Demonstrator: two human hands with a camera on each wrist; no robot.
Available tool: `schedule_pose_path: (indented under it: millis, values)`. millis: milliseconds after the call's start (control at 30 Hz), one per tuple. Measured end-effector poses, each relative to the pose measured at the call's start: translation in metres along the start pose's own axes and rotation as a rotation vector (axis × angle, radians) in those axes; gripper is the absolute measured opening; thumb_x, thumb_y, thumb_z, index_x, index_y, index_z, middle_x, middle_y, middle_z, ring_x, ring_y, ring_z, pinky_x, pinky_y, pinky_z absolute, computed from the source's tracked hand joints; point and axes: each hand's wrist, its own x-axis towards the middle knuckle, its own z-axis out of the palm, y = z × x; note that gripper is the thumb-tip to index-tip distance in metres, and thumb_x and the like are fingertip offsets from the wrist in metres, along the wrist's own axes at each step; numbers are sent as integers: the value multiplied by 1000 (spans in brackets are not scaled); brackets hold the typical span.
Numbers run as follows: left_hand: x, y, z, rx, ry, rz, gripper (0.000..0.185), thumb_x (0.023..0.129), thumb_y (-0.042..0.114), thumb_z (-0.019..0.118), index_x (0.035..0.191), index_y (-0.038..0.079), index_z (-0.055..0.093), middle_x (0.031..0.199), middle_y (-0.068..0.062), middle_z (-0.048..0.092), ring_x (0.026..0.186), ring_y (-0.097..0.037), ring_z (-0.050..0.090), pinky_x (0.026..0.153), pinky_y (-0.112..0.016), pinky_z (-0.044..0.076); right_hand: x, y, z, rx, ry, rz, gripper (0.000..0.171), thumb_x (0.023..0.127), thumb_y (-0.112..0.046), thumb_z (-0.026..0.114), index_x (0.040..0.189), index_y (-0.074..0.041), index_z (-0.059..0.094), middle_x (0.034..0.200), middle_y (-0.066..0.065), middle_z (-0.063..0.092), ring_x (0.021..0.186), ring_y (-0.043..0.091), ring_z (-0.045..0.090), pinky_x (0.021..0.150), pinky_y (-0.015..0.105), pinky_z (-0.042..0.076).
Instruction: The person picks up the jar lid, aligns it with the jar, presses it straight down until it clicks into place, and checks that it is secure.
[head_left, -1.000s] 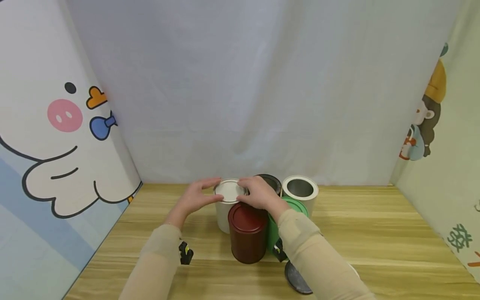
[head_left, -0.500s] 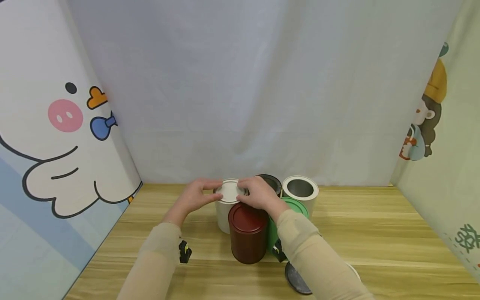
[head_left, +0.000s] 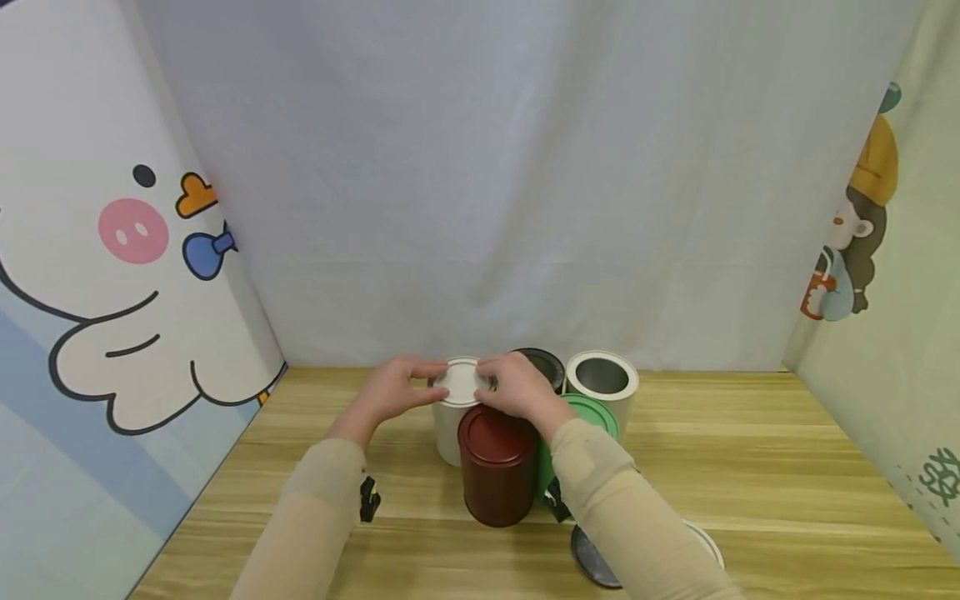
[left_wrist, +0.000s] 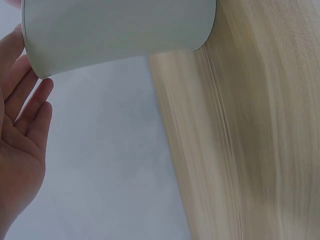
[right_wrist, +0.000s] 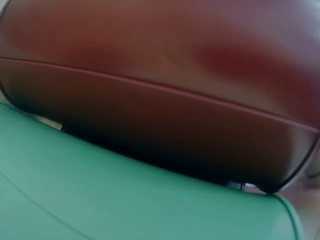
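A white can [head_left: 448, 433] stands at the middle of the wooden table [head_left: 750, 467], with a white lid [head_left: 461, 380] on top. My left hand [head_left: 432, 380] holds the lid's left rim between thumb and fingers. On the right rim my right hand [head_left: 487, 380] grips the same way. In the left wrist view the white can [left_wrist: 120, 30] fills the top, with my fingers [left_wrist: 27, 120] beside it. The right wrist view shows only the dark red can [right_wrist: 175, 75] and the green can [right_wrist: 125, 200] up close.
A dark red can [head_left: 497, 467] with its lid on stands just in front of the white one. A green can [head_left: 596, 414] sits under my right forearm. Behind are an open black can [head_left: 543, 363] and an open white can [head_left: 602, 379]. A dark lid [head_left: 588, 557] lies near the front edge.
Both hands stay on the white lid, their fingertips drawn slightly closer together over it. The cans have not moved.
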Motion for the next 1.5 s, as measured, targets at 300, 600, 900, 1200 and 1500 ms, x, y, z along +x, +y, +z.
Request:
schedule_pose_path:
  millis: [300, 600, 900, 1200, 1500]
  values:
    - [1, 1, 1, 22, -12, 5, 46, 90, 25, 75, 131, 7, 65, 131, -10, 63, 124, -35, 54, 105, -51, 42, -1, -2, -2, -31, -21, -1, 33, 92, -16, 69, 67, -11, 48, 115, 9, 70, 96, 27, 64, 76, 36, 48]
    - [1, 1, 0, 37, -29, 17, 45, 93, 26, 72, 132, 6, 64, 132, -11, 62, 124, -35, 54, 103, -51, 43, -1, -5, -5, -60, -58, 23, 36, 95, -18, 65, 67, -12, 44, 113, 10, 68, 96, 31, 61, 75, 34, 45]
    - [1, 2, -1, 49, -36, 23, 44, 93, 27, 72, 132, 6, 64, 132, -10, 62, 125, -34, 54, 103, -50, 43, -1, -7, -7, -73, -113, 76, 31, 97, -21, 63, 70, -10, 54, 138, 9, 58, 129, 35, 50, 104, 43, 42]
    - [1, 3, -1, 57, -43, 60, 35, 94, 24, 70, 122, 2, 70, 133, -8, 62, 126, -34, 53, 103, -50, 44, -2, -10, -7, -90, -142, 131, 23, 99, -25, 61, 113, -12, 73, 142, 6, 55, 136, 36, 41, 110, 44, 37]
    - [0, 5, -1, 42, -42, 63, 32, 94, 22, 70, 120, 2, 71, 134, -10, 62, 125, -34, 53, 101, -48, 46, -1, -15, -4, -181, -135, 136, 21, 101, -23, 57, 87, -13, 69, 142, 4, 55, 132, 35, 46, 102, 44, 45]
